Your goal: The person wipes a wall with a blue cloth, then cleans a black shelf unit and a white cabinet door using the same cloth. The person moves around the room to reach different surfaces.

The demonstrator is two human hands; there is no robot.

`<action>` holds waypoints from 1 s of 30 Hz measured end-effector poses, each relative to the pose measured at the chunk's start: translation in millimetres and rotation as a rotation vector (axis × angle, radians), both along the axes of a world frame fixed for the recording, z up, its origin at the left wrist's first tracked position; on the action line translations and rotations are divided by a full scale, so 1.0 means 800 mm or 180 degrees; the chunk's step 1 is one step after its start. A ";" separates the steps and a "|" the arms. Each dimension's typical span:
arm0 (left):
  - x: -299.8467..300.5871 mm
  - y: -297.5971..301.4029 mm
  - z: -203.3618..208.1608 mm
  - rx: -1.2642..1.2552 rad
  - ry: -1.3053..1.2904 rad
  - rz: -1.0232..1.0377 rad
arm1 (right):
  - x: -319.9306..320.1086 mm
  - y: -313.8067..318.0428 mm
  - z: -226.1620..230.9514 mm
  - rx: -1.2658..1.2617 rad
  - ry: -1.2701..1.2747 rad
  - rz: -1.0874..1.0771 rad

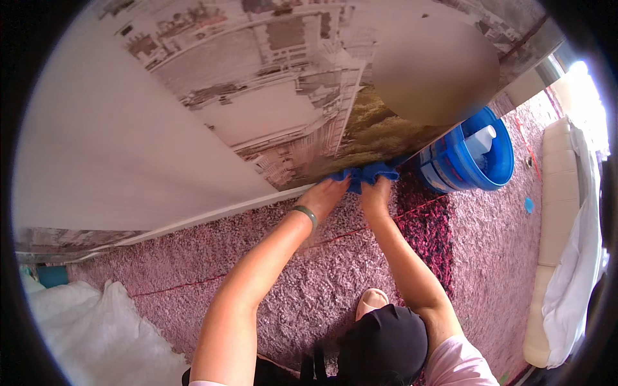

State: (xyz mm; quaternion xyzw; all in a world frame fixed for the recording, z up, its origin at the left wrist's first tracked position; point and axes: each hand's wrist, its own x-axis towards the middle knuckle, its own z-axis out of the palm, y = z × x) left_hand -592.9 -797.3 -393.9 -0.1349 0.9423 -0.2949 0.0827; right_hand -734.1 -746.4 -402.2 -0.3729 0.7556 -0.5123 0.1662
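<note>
A blue cloth [367, 175] is bunched up against the lower edge of a wall [257, 96] printed with a picture of buildings and greenery. My left hand [327, 194], with a dark greenish bangle at its wrist, grips the cloth's left part. Closed on its right part is my right hand [375, 193]. Both sets of fingertips are partly hidden in the folds. To the right of my hands, beside the wall, stands a blue bucket [444, 164] with a white bottle [481, 140] inside.
Pinkish shaggy carpet [302, 276] with a dark red band covers the floor. White fabric [106, 321] lies heaped at the lower left. A long cream cushioned piece [555, 199], partly draped with white cloth, runs along the right. A small blue disc [529, 205] rests near it.
</note>
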 end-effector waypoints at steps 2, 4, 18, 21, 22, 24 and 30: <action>0.002 -0.005 0.003 0.0517 0.0290 0.0269 | -0.003 -0.001 -0.002 -0.0374 -0.0393 0.0000; 0.016 -0.001 0.022 0.0712 0.0550 0.0438 | 0.007 -0.005 0.013 -0.0704 -0.0168 0.0090; 0.148 -0.013 0.216 -0.0385 0.3048 0.0664 | 0.131 -0.009 0.232 -0.1230 0.1155 0.1205; 0.170 -0.002 0.161 0.0005 0.2415 0.0821 | 0.139 -0.005 0.187 -0.0710 0.0939 0.1912; 0.174 0.000 0.145 0.0089 0.2403 0.0826 | 0.140 -0.006 0.174 -0.0748 0.0695 0.1985; 0.181 0.004 0.126 0.0264 0.2376 0.0838 | 0.148 -0.011 0.165 -0.0809 0.0195 0.2129; 0.199 0.007 0.159 0.0045 0.3551 0.1322 | 0.160 -0.021 0.254 -0.1126 -0.2705 0.1812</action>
